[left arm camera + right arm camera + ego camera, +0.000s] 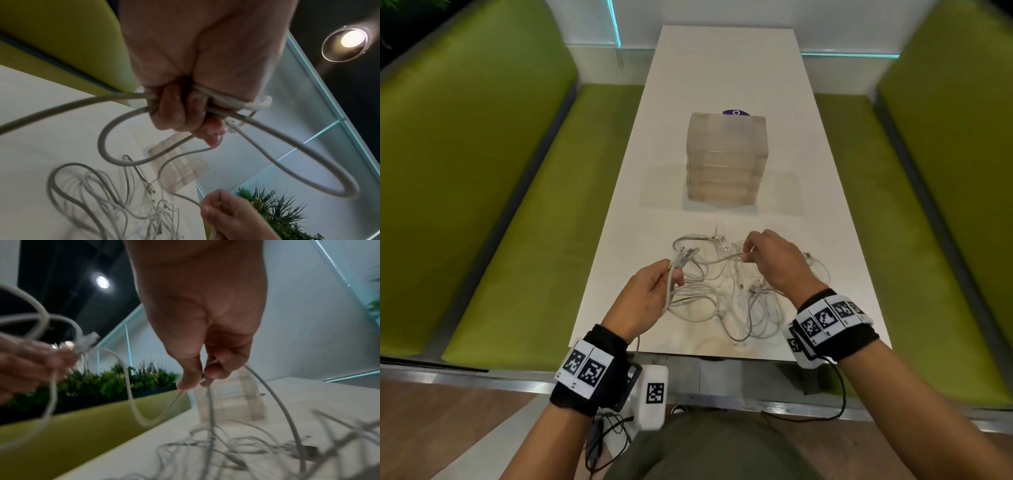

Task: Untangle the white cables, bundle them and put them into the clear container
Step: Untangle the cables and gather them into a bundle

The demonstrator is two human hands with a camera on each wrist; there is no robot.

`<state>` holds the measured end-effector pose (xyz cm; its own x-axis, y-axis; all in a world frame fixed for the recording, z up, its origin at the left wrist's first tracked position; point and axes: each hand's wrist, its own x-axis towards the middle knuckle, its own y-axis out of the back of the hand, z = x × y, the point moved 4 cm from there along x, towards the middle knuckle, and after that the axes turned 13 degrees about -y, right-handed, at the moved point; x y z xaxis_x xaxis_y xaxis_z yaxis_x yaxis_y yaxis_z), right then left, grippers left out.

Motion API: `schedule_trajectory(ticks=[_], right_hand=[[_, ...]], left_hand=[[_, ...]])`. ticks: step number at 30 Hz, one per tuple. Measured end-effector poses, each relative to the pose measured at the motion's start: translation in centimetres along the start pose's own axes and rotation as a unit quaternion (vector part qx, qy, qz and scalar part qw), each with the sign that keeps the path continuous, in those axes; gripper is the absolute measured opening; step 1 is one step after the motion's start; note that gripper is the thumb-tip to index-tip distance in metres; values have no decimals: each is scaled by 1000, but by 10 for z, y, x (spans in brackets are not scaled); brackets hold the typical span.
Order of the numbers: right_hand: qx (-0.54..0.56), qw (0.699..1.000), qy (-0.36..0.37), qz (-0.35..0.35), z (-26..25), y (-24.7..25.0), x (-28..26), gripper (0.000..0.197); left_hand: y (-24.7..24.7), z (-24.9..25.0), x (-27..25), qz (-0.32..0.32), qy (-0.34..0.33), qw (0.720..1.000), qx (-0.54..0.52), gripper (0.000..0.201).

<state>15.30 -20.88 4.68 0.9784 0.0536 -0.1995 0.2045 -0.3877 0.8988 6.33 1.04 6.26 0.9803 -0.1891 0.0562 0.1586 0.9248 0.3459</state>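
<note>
Left hand (647,294) fist grips looped white cables (722,291); right hand (774,260) pinches one strand. Cables light, limp, snag-prone: best held near plugs.

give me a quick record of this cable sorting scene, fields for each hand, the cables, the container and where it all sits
left hand: grips several loops of white cable, plug ends sticking out past the fingers
right hand: pinches a thin white cable strand above the pile
white cables: tangled heap on the near end of the table, not yet bundled
clear container: stands upright beyond the heap, no cables in it
table: long, white, between green benches
</note>
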Motion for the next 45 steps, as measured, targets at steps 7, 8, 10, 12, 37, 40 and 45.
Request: schedule_trajectory(ticks=[7, 8, 10, 12, 37, 40, 45], right_hand=[[-22, 998, -19, 63, 22, 7, 6, 12], [-23, 997, -15, 79, 22, 9, 6, 14], [-23, 995, -24, 93, 20, 12, 8, 9], [-19, 994, -35, 104, 17, 17, 11, 10], [231, 942, 169, -174, -32, 8, -83, 5], [186, 942, 144, -240, -30, 0, -88, 6], [328, 920, 65, -203, -26, -4, -91, 18]], left_hand=[[1, -1, 1, 13, -5, 1000, -11, 28], [-1, -2, 1, 10, -6, 1000, -13, 29], [-4, -1, 1, 2, -10, 1000, -19, 29], [-5, -1, 0, -2, -14, 1000, -21, 29], [-6, 3, -3, 60, 39, 997, -29, 26], [-6, 0, -5, 43, 49, 998, -17, 26], [-15, 1, -12, -98, 25, 995, 28, 28]])
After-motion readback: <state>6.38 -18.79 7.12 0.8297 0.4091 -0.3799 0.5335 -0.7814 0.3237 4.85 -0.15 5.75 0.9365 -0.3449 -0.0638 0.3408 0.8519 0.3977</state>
